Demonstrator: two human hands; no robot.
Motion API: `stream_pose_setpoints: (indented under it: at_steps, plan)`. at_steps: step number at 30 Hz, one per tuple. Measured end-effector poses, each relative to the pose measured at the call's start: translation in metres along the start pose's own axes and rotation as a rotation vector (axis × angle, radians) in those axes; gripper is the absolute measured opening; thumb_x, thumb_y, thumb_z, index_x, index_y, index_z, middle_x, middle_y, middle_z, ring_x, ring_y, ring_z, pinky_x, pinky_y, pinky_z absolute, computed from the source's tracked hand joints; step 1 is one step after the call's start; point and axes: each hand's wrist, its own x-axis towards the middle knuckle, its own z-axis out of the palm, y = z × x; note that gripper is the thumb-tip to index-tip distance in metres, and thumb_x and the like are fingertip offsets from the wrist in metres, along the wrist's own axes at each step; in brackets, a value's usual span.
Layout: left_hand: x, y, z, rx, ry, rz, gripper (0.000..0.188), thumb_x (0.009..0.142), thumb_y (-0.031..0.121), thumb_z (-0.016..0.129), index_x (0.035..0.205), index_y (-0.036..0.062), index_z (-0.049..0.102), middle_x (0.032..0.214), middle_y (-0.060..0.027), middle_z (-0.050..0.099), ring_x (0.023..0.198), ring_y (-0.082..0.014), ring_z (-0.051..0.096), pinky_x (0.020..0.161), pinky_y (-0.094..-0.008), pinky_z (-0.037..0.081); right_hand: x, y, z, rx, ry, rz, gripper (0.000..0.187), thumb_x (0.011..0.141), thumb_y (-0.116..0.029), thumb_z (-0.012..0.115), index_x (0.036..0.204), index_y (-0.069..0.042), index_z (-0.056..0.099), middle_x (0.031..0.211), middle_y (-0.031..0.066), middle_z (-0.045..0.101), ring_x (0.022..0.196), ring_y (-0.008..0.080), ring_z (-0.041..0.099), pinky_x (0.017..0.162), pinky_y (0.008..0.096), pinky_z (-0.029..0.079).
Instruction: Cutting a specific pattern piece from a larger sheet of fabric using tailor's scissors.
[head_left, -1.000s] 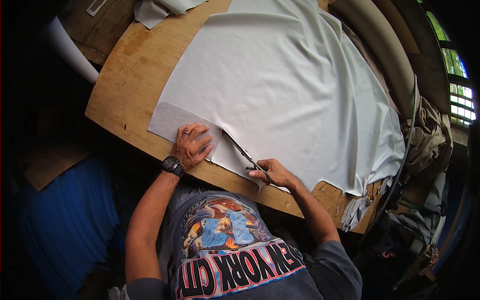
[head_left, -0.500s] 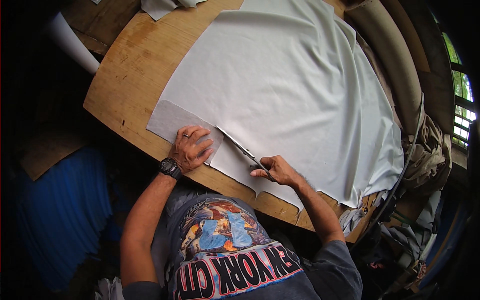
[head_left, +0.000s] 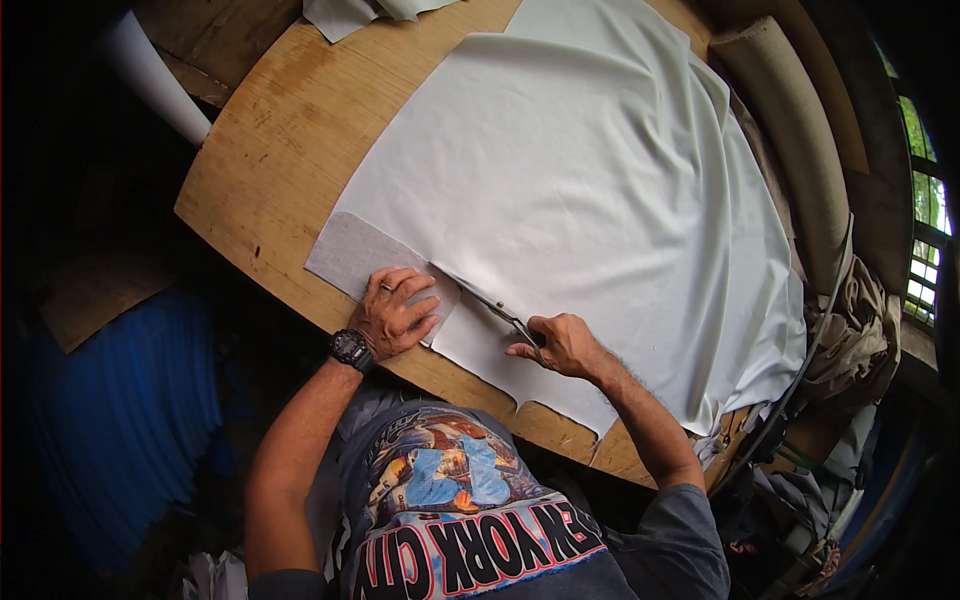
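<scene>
White fabric (head_left: 560, 170) lies spread on the wooden table, its right side in folds. On its near left corner is a flat grey piece with a rounded edge (head_left: 365, 246). My left hand (head_left: 398, 312) rests on this piece, palm down with fingers stretched out, pressing it to the fabric. A pair of scissors (head_left: 487, 300) is gripped in my right hand (head_left: 565, 345), thumb and fingers at the handles. Its blades point away to the left, along the grey piece's right edge, tips just beyond my left fingertips. How far the blades reach beneath the fabric, I cannot tell.
The wooden table (head_left: 270, 130) shows bare at the left, with pale scraps (head_left: 365, 12) at its far edge. A beige roll (head_left: 795, 130) and crumpled beige cloth (head_left: 855, 335) lie along the right. Blue ribbed material (head_left: 130, 410) stands lower left; a white roll (head_left: 155, 80) sits upper left.
The view has shifted slightly, so table and fabric sit a little further right and lower. The scissors handles look further apart. My left hand stays on the grey piece.
</scene>
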Motion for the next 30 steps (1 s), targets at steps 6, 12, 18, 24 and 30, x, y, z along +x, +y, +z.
stream_pose_setpoints:
  at_steps: [6,12,18,24,30]
  plan:
    - [-0.002,-0.001,0.002,-0.015,-0.007,-0.002,0.026,0.08,0.023,0.075,0.103,0.0126,0.068,0.125,-0.0057,0.059,0.122,-0.0253,0.051,0.105,-0.0461,0.038,0.004,-0.009,-0.001,-0.028,-0.001,-0.042,0.069,0.082,-0.073,0.063,0.078,-0.004,0.061,0.058,0.0122,0.061,0.061,0.0353,0.066,0.06,0.0447,0.052]
    - [0.001,-0.002,0.002,-0.009,0.024,0.011,0.029,0.077,0.023,0.077,0.103,0.0118,0.069,0.121,-0.0067,0.06,0.119,-0.0264,0.053,0.103,-0.0469,0.039,0.017,-0.014,0.0,-0.06,0.078,-0.049,0.064,0.079,-0.068,0.07,0.075,-0.004,0.062,0.055,0.0109,0.059,0.056,0.0341,0.064,0.057,0.0434,0.051]
    - [-0.002,-0.003,0.002,-0.015,0.013,-0.001,0.029,0.077,0.023,0.077,0.103,0.0121,0.07,0.122,-0.0068,0.06,0.12,-0.0264,0.053,0.103,-0.0469,0.039,0.024,-0.03,-0.014,-0.054,0.039,-0.088,0.063,0.082,-0.065,0.069,0.074,-0.004,0.061,0.056,0.0121,0.06,0.056,0.0342,0.063,0.056,0.043,0.05]
    - [-0.001,-0.001,0.0,-0.034,0.008,-0.012,0.026,0.082,0.024,0.074,0.104,0.0125,0.069,0.123,-0.0074,0.058,0.121,-0.0256,0.051,0.106,-0.0462,0.036,0.04,-0.038,-0.014,-0.056,0.022,-0.063,0.063,0.085,-0.066,0.066,0.078,-0.004,0.064,0.059,0.0142,0.063,0.064,0.0364,0.067,0.061,0.0451,0.053]
    - [-0.003,-0.003,0.001,-0.102,0.023,-0.02,0.03,0.08,0.023,0.076,0.106,0.0112,0.068,0.123,-0.0067,0.06,0.122,-0.0261,0.052,0.106,-0.0475,0.037,0.04,-0.032,-0.009,-0.087,0.134,-0.123,0.061,0.082,-0.063,0.07,0.072,-0.003,0.062,0.055,0.0137,0.059,0.055,0.0358,0.062,0.054,0.0435,0.048]
